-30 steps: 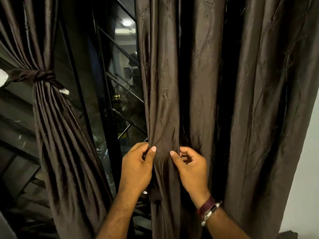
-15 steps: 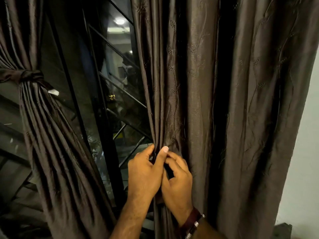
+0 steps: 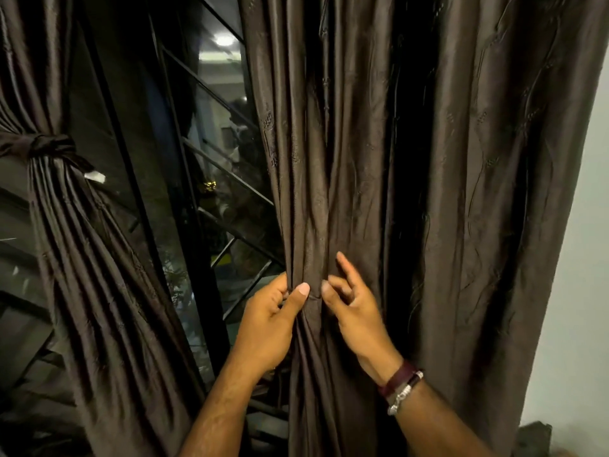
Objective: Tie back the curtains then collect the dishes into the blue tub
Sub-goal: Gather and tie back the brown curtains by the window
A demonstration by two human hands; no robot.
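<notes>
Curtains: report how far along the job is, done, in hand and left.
Done: the left curtain is gathered and knotted with its tie. In hand: the left hand pinches the right curtain at its window-side edge, with the right hand on the folds beside it; that curtain hangs loose, with no tie around it yet. Left: tying it, then the dishes; no dishes or tub are in view.
</notes>
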